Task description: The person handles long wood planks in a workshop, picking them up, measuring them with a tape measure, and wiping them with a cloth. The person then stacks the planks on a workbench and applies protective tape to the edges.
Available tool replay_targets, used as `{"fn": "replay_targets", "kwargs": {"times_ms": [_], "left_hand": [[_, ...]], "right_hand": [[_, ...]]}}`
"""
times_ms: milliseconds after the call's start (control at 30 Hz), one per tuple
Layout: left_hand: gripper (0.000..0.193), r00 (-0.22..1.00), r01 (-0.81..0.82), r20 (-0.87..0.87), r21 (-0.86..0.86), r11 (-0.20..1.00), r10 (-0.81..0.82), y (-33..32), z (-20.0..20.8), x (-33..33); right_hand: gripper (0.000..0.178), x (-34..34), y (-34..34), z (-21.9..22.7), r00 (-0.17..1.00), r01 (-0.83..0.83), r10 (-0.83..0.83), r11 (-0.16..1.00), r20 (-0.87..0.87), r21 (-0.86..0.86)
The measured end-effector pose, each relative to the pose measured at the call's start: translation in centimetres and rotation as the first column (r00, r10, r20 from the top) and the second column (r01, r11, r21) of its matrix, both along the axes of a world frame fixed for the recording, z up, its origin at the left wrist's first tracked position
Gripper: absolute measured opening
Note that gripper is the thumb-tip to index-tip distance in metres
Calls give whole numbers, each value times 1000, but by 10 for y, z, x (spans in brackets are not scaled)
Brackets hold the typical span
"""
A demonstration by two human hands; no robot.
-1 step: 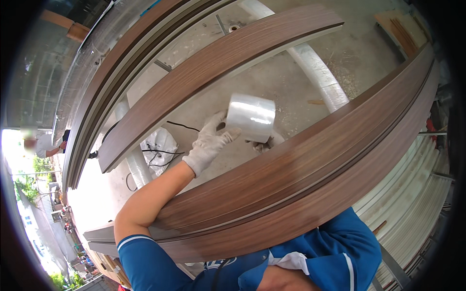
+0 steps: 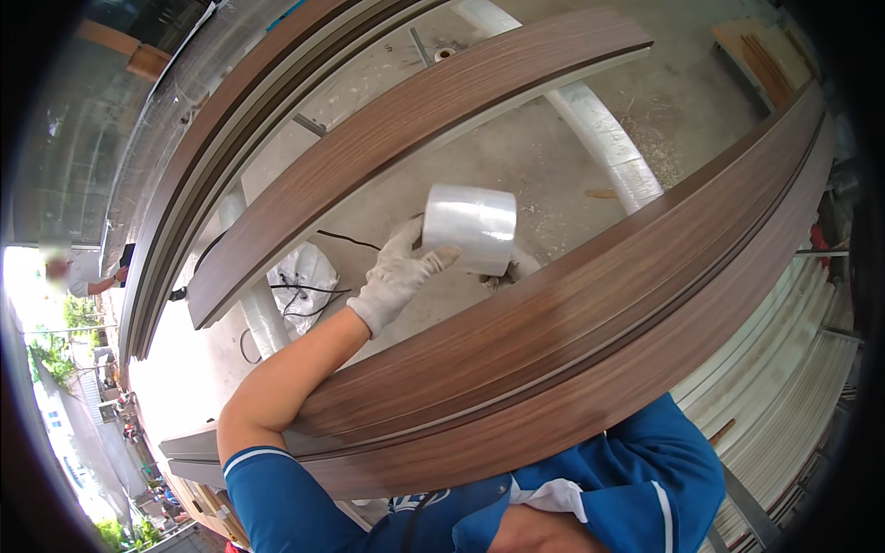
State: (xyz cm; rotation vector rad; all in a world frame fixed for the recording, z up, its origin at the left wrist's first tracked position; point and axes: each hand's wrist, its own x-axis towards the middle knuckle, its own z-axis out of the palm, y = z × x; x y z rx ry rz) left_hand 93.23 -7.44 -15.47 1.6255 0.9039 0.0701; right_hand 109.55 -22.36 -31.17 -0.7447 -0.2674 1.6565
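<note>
A wide roll of clear plastic film (image 2: 470,226) is held above the floor, past the brown wood-grain planks (image 2: 516,323) in front of me. My left hand (image 2: 398,275), in a whitish work glove, grips its left end, thumb lying across the near side. At the lower right of the roll is my gloved right hand (image 2: 513,269), its darkened fingertips against the roll's underside. The near planks and the roll hide most of that hand, and its forearm is out of sight beneath the planks.
A single brown plank (image 2: 415,120) lies beyond the roll across wrapped supports (image 2: 608,147). More planks (image 2: 212,175) are stacked at far left. A white bag (image 2: 306,281) with black cord sits on the floor. Pale long strips (image 2: 784,369) lie at right. Another person (image 2: 88,276) stands at far left.
The roll has shifted slightly left and levelled a little, both hands staying on it. At far left, the other person's hand has risen with a dark object.
</note>
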Motion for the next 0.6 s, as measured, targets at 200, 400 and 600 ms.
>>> {"fn": "replay_targets", "kwargs": {"times_ms": [200,400,600], "left_hand": [[73,997,69,-44,43,997,-67,7,17,5],[80,990,-112,90,27,993,110,-2,5,5],[85,998,-66,-13,-92,994,65,10,6,0]], "right_hand": [[47,12,14,62,973,119,-98,989,208,-91],[44,8,38,48,809,381,-361,923,465,54],[37,12,39,43,758,323,-317,942,570,94]]}}
